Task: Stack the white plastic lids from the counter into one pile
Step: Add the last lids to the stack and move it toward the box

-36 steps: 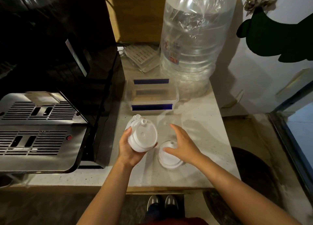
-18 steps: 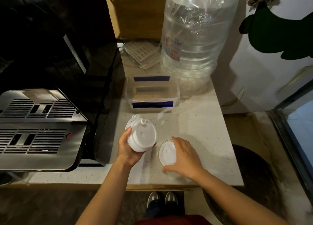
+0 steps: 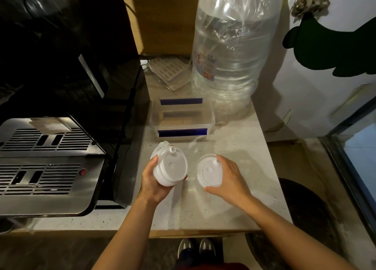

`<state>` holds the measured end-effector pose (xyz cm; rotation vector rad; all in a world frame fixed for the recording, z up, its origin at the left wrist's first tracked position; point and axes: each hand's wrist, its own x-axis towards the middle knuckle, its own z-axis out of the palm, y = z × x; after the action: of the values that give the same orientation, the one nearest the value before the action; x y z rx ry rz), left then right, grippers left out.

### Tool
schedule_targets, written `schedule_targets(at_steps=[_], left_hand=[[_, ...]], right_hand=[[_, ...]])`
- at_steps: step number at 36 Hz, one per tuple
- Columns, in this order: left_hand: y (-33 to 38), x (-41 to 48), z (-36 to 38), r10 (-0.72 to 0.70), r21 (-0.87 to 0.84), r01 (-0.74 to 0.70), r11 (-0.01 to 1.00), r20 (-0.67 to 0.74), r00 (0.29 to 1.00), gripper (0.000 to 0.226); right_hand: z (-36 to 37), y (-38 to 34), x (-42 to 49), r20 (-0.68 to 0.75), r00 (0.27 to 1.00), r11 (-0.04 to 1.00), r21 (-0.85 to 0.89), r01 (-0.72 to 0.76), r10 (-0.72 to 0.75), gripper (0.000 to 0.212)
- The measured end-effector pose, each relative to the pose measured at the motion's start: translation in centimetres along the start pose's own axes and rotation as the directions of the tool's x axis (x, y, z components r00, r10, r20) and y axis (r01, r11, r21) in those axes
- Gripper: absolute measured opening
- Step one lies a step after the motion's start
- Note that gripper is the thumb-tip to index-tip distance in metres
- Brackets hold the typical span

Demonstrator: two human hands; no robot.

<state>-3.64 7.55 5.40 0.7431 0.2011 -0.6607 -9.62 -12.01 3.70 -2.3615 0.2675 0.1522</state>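
My left hand (image 3: 153, 180) grips a pile of several white plastic lids (image 3: 170, 167), held tilted above the pale counter (image 3: 234, 204); a small spout sticks up from the top lid. My right hand (image 3: 228, 177) holds a single white round lid (image 3: 208, 171) by its right edge, thumb under the near rim, fingers over the far rim. The single lid is lifted just off the counter, a short gap to the right of the pile.
A clear box with blue clips (image 3: 182, 117) sits behind the lids. A big clear water bottle (image 3: 232, 52) stands at the back right. A black and steel coffee machine (image 3: 50, 147) fills the left. The counter's right edge drops to the floor.
My right hand closed on the single lid and raised it off the counter, tilting it up. The pile in my left hand stayed where it was.
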Motion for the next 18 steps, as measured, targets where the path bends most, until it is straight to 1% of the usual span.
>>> schedule_targets(at_steps=[5, 9, 14, 18], left_hand=[[0.5, 0.5, 0.4, -0.001, 0.037, 0.000, 0.999, 0.024, 1.000, 0.087], [0.9, 0.8, 1.0, 0.009, 0.030, -0.013, 0.999, 0.118, 0.993, 0.073], [1.2, 1.1, 1.8, 0.038, 0.033, -0.046, 0.998, 0.201, 0.979, 0.073], [1.3, 1.3, 2.4, 0.057, 0.066, -0.075, 0.995, 0.243, 0.968, 0.063]], right_hand=[[-3.1, -2.4, 1.4, -0.018, 0.996, 0.986, 0.142, 0.084, -0.082, 0.101], [-4.8, -4.8, 1.7, -0.004, 0.979, 0.952, 0.235, 0.197, -0.202, 0.099], [-5.4, -7.2, 1.9, 0.041, 0.941, 0.913, 0.260, 0.313, -0.335, 0.099], [-5.0, -8.1, 2.3, 0.085, 0.919, 0.900, 0.258, 0.352, -0.384, 0.096]])
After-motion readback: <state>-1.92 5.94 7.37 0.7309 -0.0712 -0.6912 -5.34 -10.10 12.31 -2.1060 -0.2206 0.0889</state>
